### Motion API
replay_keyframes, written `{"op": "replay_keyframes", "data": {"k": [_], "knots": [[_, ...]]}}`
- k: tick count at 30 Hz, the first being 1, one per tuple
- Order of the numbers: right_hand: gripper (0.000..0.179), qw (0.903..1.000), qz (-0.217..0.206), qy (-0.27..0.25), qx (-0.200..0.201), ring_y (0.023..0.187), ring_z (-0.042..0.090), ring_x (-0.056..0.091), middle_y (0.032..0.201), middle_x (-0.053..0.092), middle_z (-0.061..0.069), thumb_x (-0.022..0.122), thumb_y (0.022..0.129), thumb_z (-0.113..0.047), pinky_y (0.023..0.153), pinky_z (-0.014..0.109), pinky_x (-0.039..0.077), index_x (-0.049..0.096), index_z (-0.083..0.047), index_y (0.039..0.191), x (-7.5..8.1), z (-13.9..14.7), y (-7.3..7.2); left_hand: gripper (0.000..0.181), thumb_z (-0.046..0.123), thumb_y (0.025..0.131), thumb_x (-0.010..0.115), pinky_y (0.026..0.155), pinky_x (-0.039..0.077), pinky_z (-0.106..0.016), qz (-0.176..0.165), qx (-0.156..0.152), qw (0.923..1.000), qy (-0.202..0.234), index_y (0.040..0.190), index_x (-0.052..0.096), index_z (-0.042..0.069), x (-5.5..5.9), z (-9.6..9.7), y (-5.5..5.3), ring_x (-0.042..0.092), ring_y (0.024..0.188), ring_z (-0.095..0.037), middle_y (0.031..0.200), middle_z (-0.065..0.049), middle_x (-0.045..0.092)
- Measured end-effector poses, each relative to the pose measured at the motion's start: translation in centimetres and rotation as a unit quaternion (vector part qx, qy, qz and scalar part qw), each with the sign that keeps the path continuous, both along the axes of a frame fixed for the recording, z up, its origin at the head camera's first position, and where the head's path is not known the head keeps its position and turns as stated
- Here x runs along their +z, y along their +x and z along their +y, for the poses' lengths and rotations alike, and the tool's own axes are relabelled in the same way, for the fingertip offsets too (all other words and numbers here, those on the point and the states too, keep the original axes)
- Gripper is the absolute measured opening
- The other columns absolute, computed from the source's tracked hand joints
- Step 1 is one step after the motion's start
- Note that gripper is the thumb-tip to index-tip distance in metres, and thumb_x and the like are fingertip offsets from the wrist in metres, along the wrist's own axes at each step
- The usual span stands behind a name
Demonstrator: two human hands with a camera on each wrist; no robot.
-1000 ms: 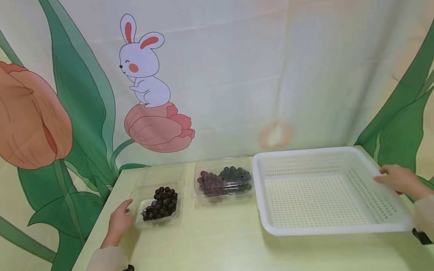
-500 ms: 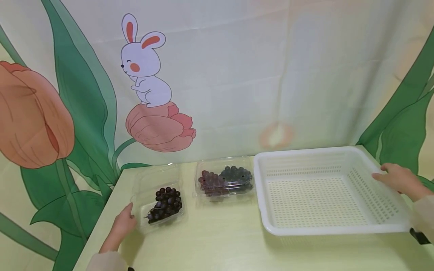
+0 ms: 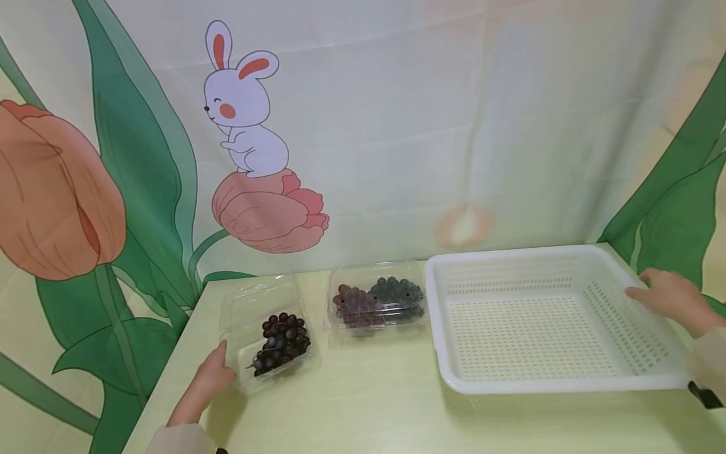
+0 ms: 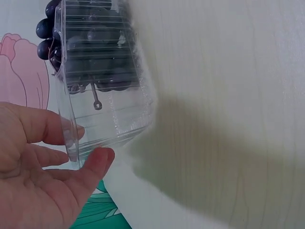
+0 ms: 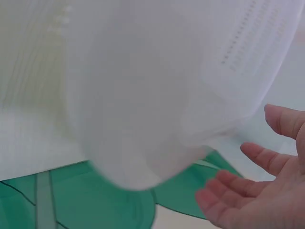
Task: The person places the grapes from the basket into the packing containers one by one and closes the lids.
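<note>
My left hand (image 3: 211, 378) pinches the left edge of a clear plastic clamshell box (image 4: 102, 126). In the left wrist view, the thumb lies on the outside of its wall and the fingers curl over the rim. A bunch of dark grapes (image 3: 283, 343) lies in the right part of this box, whose lid (image 3: 261, 299) is folded back. On the right, my right hand (image 3: 675, 299) is beside the rim of a large white perforated basket (image 3: 527, 386). Its fingers are loosely bent and apart from the basket in the right wrist view (image 5: 267, 176).
Behind and right of the pinched box, a second clear clamshell box (image 3: 374, 318) holds reddish and dark grapes under its lid. It stands close against the basket's left side. A printed cloth (image 3: 368, 126) with a rabbit and tulips hangs behind the pale table (image 3: 363, 403).
The box with dark grapes has shifted a little to the right and turned slightly, with my left hand moving along. My right hand stays at the basket's side, almost unmoved.
</note>
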State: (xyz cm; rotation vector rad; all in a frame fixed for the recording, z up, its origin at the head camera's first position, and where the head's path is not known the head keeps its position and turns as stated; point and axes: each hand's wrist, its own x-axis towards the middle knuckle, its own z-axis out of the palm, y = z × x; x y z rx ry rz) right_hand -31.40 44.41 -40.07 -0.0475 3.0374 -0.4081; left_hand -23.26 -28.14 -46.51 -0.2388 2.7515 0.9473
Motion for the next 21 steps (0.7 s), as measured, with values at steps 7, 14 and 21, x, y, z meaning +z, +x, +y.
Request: {"op": "replay_keyframes", "data": {"k": [7, 14, 21], "knots": [[0.058, 0.9978, 0.054, -0.021, 0.033, 0.103, 0.053, 0.035, 0.114, 0.039, 0.040, 0.048, 0.089, -0.031, 0.082, 0.062, 0.030, 0.039, 0.019, 0.116, 1.1, -4.0, 0.2, 0.071, 0.009, 0.084, 0.037, 0.101, 0.017, -0.057, -0.022, 0.044, 0.9981, 0.038, 0.136, -0.006, -0.011, 1.0, -0.5, -0.2, 0.009, 0.126, -0.050, 0.138, -0.037, 0.005], [0.045, 0.9831, 0.100, -0.077, 0.132, 0.114, 0.050, 0.032, 0.123, 0.038, 0.037, 0.053, 0.087, -0.021, 0.092, 0.058, 0.026, 0.047, 0.013, 0.115, 2.0, -11.9, 1.3, 0.067, 0.019, 0.090, 0.033, 0.103, 0.017, -0.055, -0.010, 0.101, 0.9924, 0.070, 0.137, -0.005, -0.009, 0.7, -1.4, -1.5, 0.010, 0.128, -0.048, 0.140, -0.034, 0.007], [0.042, 0.9707, 0.100, -0.106, 0.191, 0.121, 0.048, 0.028, 0.128, 0.039, 0.031, 0.057, 0.085, -0.020, 0.095, 0.058, 0.026, 0.049, 0.007, 0.117, 1.3, -17.9, 3.1, 0.063, 0.019, 0.090, 0.031, 0.103, 0.020, -0.053, 0.008, 0.110, 0.9912, 0.073, 0.137, 0.000, -0.010, 0.2, -1.7, -2.6, 0.016, 0.127, -0.046, 0.139, -0.034, 0.014]]}}
